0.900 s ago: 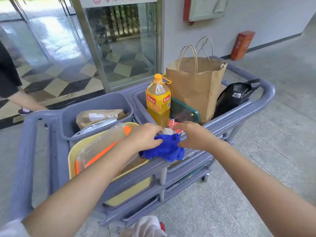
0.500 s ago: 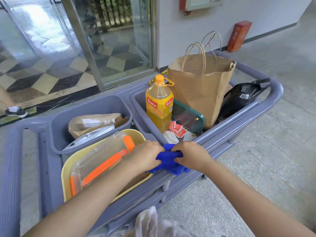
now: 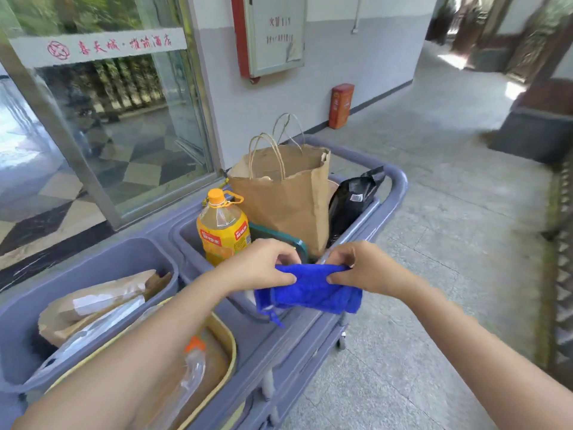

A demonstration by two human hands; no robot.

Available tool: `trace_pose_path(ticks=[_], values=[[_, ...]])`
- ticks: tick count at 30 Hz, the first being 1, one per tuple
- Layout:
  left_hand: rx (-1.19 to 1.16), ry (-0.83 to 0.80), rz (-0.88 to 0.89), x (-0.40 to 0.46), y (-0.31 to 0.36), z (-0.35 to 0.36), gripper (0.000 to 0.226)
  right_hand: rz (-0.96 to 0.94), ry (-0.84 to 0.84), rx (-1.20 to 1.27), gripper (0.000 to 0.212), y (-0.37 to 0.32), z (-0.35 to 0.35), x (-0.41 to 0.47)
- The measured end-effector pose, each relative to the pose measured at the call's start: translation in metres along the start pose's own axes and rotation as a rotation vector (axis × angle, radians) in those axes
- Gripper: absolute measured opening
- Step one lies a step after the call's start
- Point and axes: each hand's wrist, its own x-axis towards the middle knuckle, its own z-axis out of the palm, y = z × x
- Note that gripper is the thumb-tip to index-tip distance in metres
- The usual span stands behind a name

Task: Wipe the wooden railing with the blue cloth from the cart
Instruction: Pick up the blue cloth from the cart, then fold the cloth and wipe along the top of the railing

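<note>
Both of my hands are pinched shut on the blue cloth [image 3: 310, 293]: left hand [image 3: 263, 268] at its left top edge, right hand [image 3: 366, 270] at its right. It hangs stretched between them, above the near rim of the grey cart [image 3: 393, 193]. Behind it in the cart stand an orange bottle [image 3: 223, 228] and a brown paper bag [image 3: 285, 193].

Looking forward and down from head height, close over the near edge of the grey cart [image 3: 366, 240], facing along its length toward the glass door [image 3: 124, 128] and wall; taking in tiled floor at right. Only one view.
</note>
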Motion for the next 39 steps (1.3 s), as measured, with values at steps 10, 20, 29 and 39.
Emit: trace_pose_path(ticks=[10,20,29,39], values=[[-0.007,-0.213,0.466,0.107,0.185,0.037,0.012,0.351,0.431,0.015,0.011,0.056,-0.131,-0.164],[-0.096,-0.513,0.893,0.063,0.408,0.185,0.014,0.700,0.904,0.058,0.008,0.092,-0.147,-0.435],[-0.111,-0.778,1.293,-0.054,0.544,0.311,0.017,0.989,1.304,0.152,0.024,0.061,-0.076,-0.631],[-0.106,-1.039,1.765,-0.190,0.628,0.388,0.012,1.448,1.631,0.040,0.020,-0.021,0.006,-0.736]])
